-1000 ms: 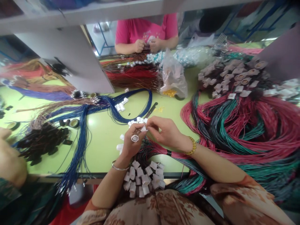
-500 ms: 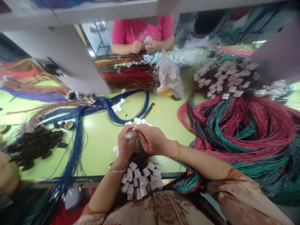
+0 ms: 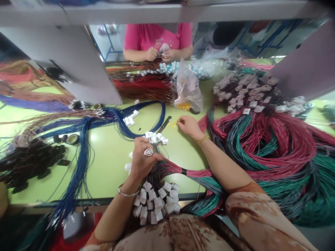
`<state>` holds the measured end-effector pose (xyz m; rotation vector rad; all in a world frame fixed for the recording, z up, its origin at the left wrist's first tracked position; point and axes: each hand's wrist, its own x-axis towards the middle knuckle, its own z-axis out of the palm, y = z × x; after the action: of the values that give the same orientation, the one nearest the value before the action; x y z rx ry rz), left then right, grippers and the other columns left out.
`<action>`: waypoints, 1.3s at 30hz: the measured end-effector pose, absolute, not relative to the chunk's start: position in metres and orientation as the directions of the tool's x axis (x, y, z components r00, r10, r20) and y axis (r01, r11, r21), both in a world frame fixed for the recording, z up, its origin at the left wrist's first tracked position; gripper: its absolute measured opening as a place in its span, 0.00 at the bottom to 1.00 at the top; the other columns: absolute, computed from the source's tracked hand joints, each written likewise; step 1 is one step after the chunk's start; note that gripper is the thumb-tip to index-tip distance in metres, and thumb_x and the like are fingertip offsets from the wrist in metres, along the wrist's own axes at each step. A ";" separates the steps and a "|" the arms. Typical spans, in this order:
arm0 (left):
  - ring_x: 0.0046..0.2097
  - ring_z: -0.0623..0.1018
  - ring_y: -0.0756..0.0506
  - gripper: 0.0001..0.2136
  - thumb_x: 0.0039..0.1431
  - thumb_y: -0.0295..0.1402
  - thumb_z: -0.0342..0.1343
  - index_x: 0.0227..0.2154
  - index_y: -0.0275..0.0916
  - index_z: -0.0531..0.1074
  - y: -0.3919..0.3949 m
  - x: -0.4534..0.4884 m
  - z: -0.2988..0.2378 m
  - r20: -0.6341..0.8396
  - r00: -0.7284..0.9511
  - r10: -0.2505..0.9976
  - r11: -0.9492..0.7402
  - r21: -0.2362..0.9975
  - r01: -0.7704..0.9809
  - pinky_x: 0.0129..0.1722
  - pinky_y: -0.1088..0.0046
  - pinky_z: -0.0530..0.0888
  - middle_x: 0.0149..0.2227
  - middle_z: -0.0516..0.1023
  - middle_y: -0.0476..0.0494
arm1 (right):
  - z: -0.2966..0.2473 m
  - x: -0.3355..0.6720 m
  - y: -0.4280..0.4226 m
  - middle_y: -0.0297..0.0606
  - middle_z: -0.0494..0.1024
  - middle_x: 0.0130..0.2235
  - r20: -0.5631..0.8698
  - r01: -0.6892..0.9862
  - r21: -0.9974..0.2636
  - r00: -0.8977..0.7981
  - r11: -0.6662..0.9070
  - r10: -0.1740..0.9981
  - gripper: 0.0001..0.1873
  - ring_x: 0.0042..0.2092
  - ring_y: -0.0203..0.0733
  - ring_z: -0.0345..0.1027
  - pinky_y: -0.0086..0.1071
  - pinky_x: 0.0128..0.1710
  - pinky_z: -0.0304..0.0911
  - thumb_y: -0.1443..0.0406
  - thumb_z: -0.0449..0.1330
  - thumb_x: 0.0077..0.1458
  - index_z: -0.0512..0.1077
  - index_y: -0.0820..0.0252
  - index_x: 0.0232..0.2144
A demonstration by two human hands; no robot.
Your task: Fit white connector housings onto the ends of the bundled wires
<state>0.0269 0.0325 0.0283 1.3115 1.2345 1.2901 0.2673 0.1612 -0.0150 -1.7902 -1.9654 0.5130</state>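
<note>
My left hand (image 3: 143,158), with a ring and a bangle, is closed around a bundle of red and teal wires (image 3: 172,168) near the table's front edge. Small white connectors (image 3: 156,138) sit just beyond its fingers. My right hand (image 3: 187,126) is stretched out over the green table (image 3: 112,153), its fingertips pinched at small yellow pieces (image 3: 173,123) beside a dark flat tool (image 3: 164,123). A cluster of wire ends with white connectors (image 3: 157,200) hangs over the table edge at my lap.
A big coil of red, teal and dark wires (image 3: 264,150) fills the right side. Blue wires (image 3: 86,139) and black parts (image 3: 28,164) lie left. A plastic bag (image 3: 187,89) and red wires (image 3: 146,85) lie ahead. A person in pink (image 3: 157,40) works opposite.
My right hand left the connector it shared with my left hand and reached forward to the yellow pieces. The left hand stays on the wire bundle.
</note>
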 end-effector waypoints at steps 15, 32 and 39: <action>0.35 0.79 0.49 0.22 0.52 0.44 0.69 0.44 0.40 0.68 0.038 0.025 0.021 0.097 -0.069 0.993 -0.109 0.976 -0.188 0.35 0.72 0.76 0.39 0.76 0.46 | -0.001 0.262 0.150 0.35 0.74 0.24 -0.204 0.037 -0.979 -0.055 -0.202 0.977 0.21 0.24 0.32 0.65 0.27 0.23 0.63 0.51 0.71 0.46 0.70 0.61 0.25; 0.23 0.64 0.54 0.16 0.61 0.46 0.61 0.42 0.42 0.66 0.031 0.027 0.028 -0.107 0.139 0.985 0.148 0.933 -0.328 0.21 0.79 0.60 0.28 0.70 0.53 | 0.061 0.199 0.063 0.38 0.76 0.34 0.488 0.203 -0.781 -0.389 0.590 0.781 0.07 0.37 0.39 0.71 0.36 0.39 0.69 0.69 0.54 0.65 0.71 0.57 0.37; 0.22 0.62 0.54 0.17 0.59 0.47 0.63 0.39 0.41 0.65 0.030 0.027 0.031 -0.092 0.206 0.974 0.160 0.925 -0.346 0.21 0.79 0.57 0.24 0.66 0.56 | 0.055 0.193 0.060 0.38 0.73 0.34 0.642 0.233 -0.618 -0.402 0.751 0.653 0.10 0.37 0.40 0.69 0.33 0.37 0.67 0.71 0.52 0.66 0.71 0.55 0.39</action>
<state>0.0268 0.0304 0.0315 0.9305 0.8655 1.1338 0.1926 0.0597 0.0552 -0.6718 -1.9762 0.5433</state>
